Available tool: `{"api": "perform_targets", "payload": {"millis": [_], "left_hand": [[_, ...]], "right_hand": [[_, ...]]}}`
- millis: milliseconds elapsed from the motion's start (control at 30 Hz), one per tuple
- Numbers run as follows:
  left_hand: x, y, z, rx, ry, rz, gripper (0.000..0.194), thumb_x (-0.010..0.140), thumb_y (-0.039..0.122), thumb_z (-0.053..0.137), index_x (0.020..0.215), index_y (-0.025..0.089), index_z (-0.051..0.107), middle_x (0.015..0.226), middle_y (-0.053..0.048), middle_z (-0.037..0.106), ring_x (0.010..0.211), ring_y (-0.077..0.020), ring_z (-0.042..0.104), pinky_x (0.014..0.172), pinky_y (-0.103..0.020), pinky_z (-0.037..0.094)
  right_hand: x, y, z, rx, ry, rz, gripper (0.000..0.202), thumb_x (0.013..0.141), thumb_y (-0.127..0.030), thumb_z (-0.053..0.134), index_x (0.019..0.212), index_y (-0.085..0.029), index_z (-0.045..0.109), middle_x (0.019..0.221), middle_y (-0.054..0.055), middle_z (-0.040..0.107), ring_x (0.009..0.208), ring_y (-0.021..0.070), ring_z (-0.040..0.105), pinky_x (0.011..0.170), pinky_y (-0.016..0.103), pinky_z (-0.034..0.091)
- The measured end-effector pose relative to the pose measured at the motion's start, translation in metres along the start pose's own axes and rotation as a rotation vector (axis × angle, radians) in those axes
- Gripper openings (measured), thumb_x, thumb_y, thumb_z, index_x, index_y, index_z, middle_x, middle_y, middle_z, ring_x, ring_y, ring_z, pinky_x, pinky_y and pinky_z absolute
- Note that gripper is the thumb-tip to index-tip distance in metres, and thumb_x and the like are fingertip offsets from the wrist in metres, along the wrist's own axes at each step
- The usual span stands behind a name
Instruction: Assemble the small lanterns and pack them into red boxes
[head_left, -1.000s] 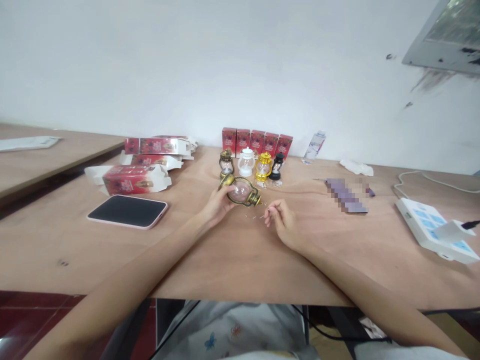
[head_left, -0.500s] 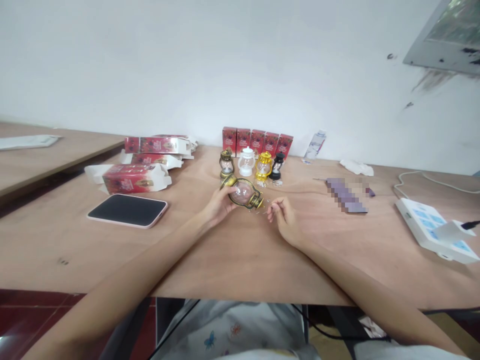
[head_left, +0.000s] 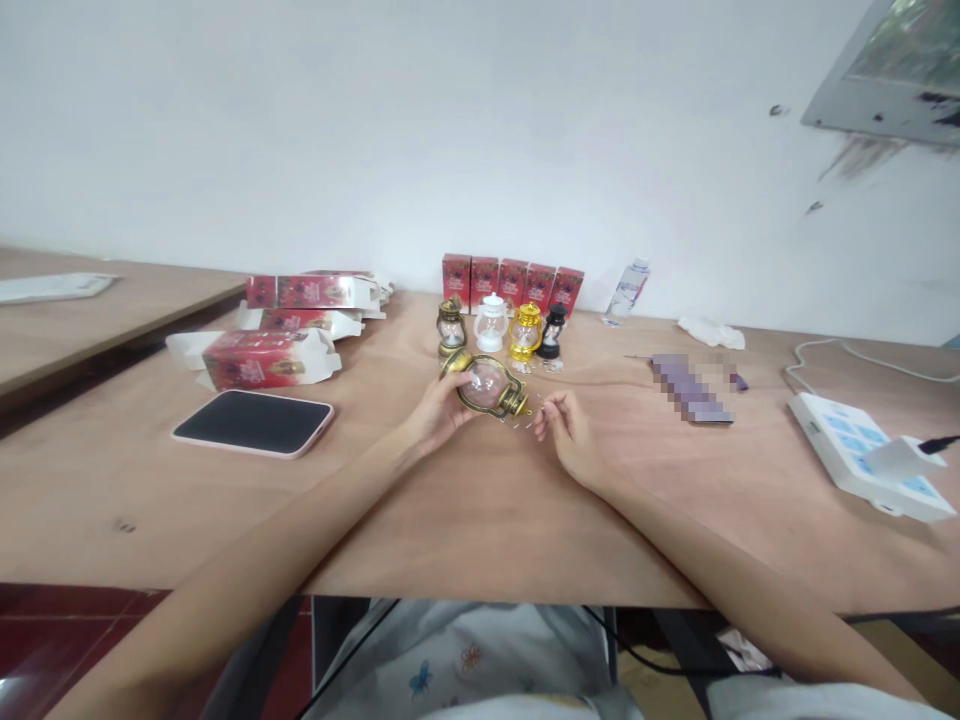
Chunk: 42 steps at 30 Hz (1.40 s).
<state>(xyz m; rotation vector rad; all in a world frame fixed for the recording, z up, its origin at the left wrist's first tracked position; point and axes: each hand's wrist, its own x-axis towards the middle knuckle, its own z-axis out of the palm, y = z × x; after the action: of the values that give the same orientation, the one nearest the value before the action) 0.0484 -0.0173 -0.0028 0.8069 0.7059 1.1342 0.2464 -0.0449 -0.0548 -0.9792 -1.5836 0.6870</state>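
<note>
A bronze lantern with a clear globe [head_left: 487, 385] lies tilted, its base toward the left, in my left hand [head_left: 444, 408], whose fingers wrap round the base end. Just right of the lantern's top is my right hand [head_left: 566, 430], thumb and fingertips pinched together on something too small to make out. Several tiny pieces [head_left: 528, 425] lie on the table between the two. Behind stand a small bronze lantern [head_left: 451, 328], a white lantern [head_left: 491, 325], a gold lantern [head_left: 525, 333] and a black lantern [head_left: 552, 333].
Red boxes [head_left: 513, 283] stand in a row at the wall. Opened red boxes [head_left: 259, 360] and a phone [head_left: 253, 422] lie left. To the right are a bottle [head_left: 628, 289], white tissue [head_left: 711, 333], a purple packet [head_left: 688, 388] and a power strip [head_left: 862, 450].
The view has shifted very slightly. Both hands and the held lantern keep nearly the same position; no other clear change shows.
</note>
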Motion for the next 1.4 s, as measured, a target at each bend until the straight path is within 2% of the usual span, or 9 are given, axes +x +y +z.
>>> {"api": "perform_targets", "payload": {"millis": [300,533,733,967,1200,1333,1400], "left_hand": [[-0.007,0.0,0.005,0.034,-0.078,0.053,0.031,0.076,0.026,0.062,0.104,0.014,0.06,0.097,-0.009,0.068,0.085,-0.0194,0.065,0.071,-0.03,0.056],[-0.007,0.002,0.006,0.029,-0.027,0.066,0.03,0.075,0.025,0.063,0.103,0.013,0.061,0.096,-0.011,0.068,0.082,-0.0194,0.065,0.066,-0.028,0.056],[-0.009,0.002,0.007,0.034,-0.021,0.083,0.031,0.073,0.025,0.066,0.101,0.013,0.061,0.096,-0.009,0.068,0.082,-0.0193,0.065,0.066,-0.029,0.057],[-0.008,0.0,0.006,0.036,-0.024,0.072,0.033,0.072,0.025,0.068,0.102,0.014,0.061,0.097,-0.01,0.068,0.084,-0.0204,0.066,0.07,-0.031,0.056],[-0.008,-0.001,0.006,0.037,-0.017,0.069,0.036,0.069,0.024,0.071,0.102,0.014,0.061,0.099,-0.009,0.068,0.084,-0.02,0.066,0.071,-0.031,0.057],[-0.006,-0.001,0.006,0.051,0.008,0.082,0.038,0.067,0.024,0.072,0.102,0.015,0.061,0.099,-0.009,0.068,0.082,-0.0195,0.066,0.07,-0.031,0.056],[-0.005,0.0,0.004,0.037,0.036,0.088,0.035,0.068,0.024,0.071,0.101,0.015,0.062,0.101,-0.009,0.068,0.081,-0.0185,0.066,0.067,-0.029,0.057]], "right_hand": [[0.002,-0.001,-0.001,0.088,0.005,0.043,0.026,0.091,-0.048,0.044,0.086,-0.023,0.043,0.068,-0.003,0.059,0.055,0.0128,0.059,0.054,0.028,0.05],[-0.004,-0.008,0.0,0.15,-0.024,0.059,0.031,0.084,-0.051,0.055,0.086,-0.022,0.045,0.073,-0.002,0.059,0.06,0.0128,0.059,0.058,0.029,0.051],[-0.004,-0.017,-0.002,0.187,-0.03,0.023,0.024,0.086,-0.045,0.056,0.083,-0.021,0.053,0.069,-0.002,0.057,0.062,0.0117,0.056,0.062,0.026,0.047],[-0.002,-0.008,-0.003,0.319,0.013,0.096,0.02,0.08,-0.039,0.065,0.072,-0.021,0.062,0.065,-0.003,0.055,0.063,0.0109,0.05,0.063,0.025,0.04],[0.001,-0.011,0.0,0.484,0.037,0.257,0.023,0.066,-0.038,0.076,0.07,-0.02,0.061,0.069,-0.002,0.054,0.062,0.0105,0.047,0.06,0.024,0.039],[0.002,-0.015,-0.003,0.609,0.042,0.239,0.027,0.062,-0.034,0.077,0.077,-0.022,0.057,0.074,-0.002,0.058,0.068,0.0124,0.052,0.063,0.025,0.043],[0.001,-0.014,-0.005,0.566,0.011,0.199,0.024,0.066,-0.034,0.075,0.077,-0.022,0.058,0.076,-0.001,0.06,0.069,0.0125,0.053,0.065,0.026,0.044]]}}
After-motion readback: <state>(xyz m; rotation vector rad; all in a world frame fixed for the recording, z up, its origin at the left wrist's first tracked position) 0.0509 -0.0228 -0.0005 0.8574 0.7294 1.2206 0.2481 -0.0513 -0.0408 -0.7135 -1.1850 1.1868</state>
